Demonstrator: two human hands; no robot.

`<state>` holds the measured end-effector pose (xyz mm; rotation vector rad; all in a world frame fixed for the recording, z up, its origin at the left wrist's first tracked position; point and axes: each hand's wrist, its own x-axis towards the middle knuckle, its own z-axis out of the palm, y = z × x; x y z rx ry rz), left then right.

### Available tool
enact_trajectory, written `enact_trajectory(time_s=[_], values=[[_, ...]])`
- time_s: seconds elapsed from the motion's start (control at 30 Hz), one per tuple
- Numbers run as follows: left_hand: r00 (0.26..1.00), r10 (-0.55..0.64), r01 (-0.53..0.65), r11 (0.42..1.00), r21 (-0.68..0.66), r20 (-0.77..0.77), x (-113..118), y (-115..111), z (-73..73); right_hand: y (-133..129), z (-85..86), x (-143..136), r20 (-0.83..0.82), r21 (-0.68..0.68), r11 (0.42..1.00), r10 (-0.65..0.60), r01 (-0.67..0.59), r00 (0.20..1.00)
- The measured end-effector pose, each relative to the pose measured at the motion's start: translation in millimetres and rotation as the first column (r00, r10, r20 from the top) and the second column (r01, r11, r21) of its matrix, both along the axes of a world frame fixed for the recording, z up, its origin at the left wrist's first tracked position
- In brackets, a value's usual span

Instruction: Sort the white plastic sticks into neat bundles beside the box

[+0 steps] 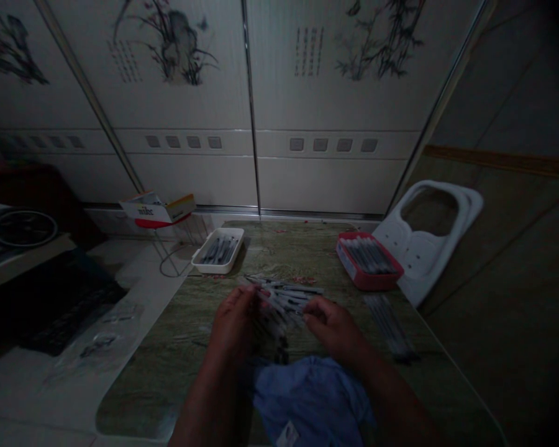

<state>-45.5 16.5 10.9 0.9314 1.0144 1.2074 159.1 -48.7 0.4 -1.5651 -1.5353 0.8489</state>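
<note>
The left hand (233, 320) is at the near-left side of a loose pile of pens (291, 298), its fingers bent in over them; blur hides whether it grips one. The right hand (333, 323) is at the pile's right edge, thumb and forefinger drawn close together (whether a pen is between them, I cannot tell). The pile lies on the table (168, 372), between the hands. Nearer the body is a blue cloth (307, 394) bearing a small white label (287, 434), its print too small to read. To the right lies a row of pens (387, 323), just beside a red basket (377, 283) of more pens; a white basket (217, 269), also filled, is at the left edge. Beyond it, an open box (156, 212) carries dark lettering that seems to start "mi", the rest unclear. On the panelled doors (326, 102), columns of characters (309, 52) are illegible.
</note>
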Motion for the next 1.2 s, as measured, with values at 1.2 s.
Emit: enact_trajectory(time_s=[1.2], values=[[0.870, 0.351, -0.310, 0.936, -0.169, 0.346, -12, 27, -30.4, 22, -1.4, -11, 0.557, -0.065, 0.995, -0.030, 0.079, 0.830]])
